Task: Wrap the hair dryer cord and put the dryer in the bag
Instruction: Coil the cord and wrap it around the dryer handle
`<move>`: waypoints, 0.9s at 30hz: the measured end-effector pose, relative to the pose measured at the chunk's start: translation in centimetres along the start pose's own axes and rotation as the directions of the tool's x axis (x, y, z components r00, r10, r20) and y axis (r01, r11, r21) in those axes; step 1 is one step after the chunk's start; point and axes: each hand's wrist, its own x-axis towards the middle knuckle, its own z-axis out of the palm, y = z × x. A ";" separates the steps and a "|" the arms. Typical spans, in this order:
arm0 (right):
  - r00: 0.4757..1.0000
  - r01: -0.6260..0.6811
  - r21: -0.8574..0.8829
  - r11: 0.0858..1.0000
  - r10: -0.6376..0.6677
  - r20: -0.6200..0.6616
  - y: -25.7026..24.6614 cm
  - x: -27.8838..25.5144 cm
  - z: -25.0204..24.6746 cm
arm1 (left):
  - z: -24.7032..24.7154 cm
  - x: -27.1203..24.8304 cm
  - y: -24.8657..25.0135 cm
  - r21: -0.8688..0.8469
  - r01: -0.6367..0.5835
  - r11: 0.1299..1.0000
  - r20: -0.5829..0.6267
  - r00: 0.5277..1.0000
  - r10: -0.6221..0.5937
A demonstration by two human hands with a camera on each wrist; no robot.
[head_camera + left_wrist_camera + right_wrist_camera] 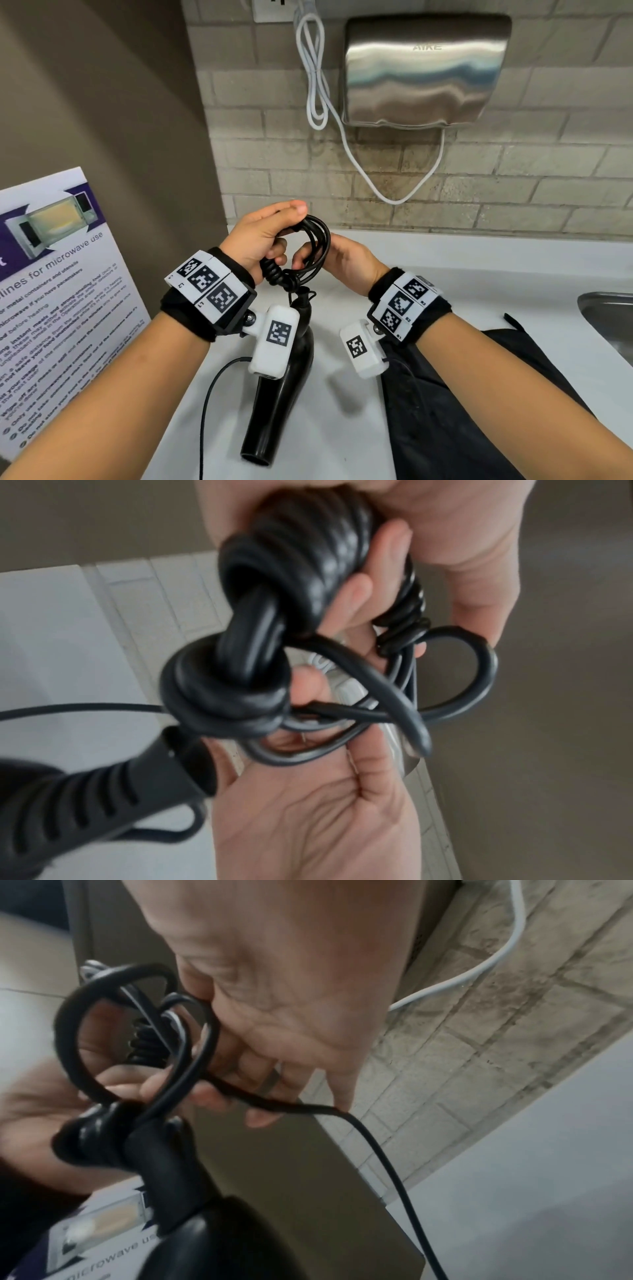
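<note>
Hair dryer: black plastic hair dryer (pixel 284 387) hangs nozzle-down over the white countertop (pixel 479 274), suspended by its black rubber cord (pixel 313 246) between both hands.
Left hand: left hand (pixel 260 236) has its fingers curled round the gathered loops of cord, thumb on top.
Right hand: right hand (pixel 346 260) has its fingers curled on the cord loops from the other side.
Head view only: one free strand of cord trails down past the dryer's left side to the near edge of the picture; black fabric bag (pixel 462 404) lies flat on the countertop under the right forearm, just right of the dryer (what it holds cannot be seen).
Left wrist view only: tightly coiled spring section of cord (pixel 301 555) sits in the left palm, wound loops (pixel 222 699) knotted round it above the ribbed handle (pixel 68 804); the right hand's palm faces the camera beneath.
Right wrist view only: a single strand (pixel 274 1102) runs across the right fingertips and drops toward the countertop.
Sink: stainless steel sink (pixel 606 318) edge shows at the far right.
Wall: grey brick tile wall (pixel 513 171) carries a brushed-steel hand dryer (pixel 424 72) with a looped white cable (pixel 315 85).
Left side: printed microwave guidelines poster (pixel 58 281) leans against a brown panel.
</note>
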 end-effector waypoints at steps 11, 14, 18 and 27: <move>0.978 -0.067 -0.545 0.836 -0.052 -0.200 -1.5 1.1 -1.5 | -0.9 -0.3 0.4 0.121 -0.028 0.992 0.044 0.999 0.023; 0.912 -0.137 -0.637 0.758 -0.154 -0.381 -3.2 1.7 -2.7 | -0.9 -0.2 0.2 0.181 -0.076 0.980 -0.015 0.997 0.080; 0.820 -0.052 -0.654 0.755 -0.341 -0.460 -6.2 1.3 -2.2 | -0.4 0.0 -0.2 0.242 -0.164 0.956 -0.038 0.983 0.178; 0.750 0.029 -0.747 0.665 -0.508 -0.423 -6.0 0.2 -1.5 | 0.7 0.2 -0.5 0.479 -0.221 0.850 0.072 0.975 0.212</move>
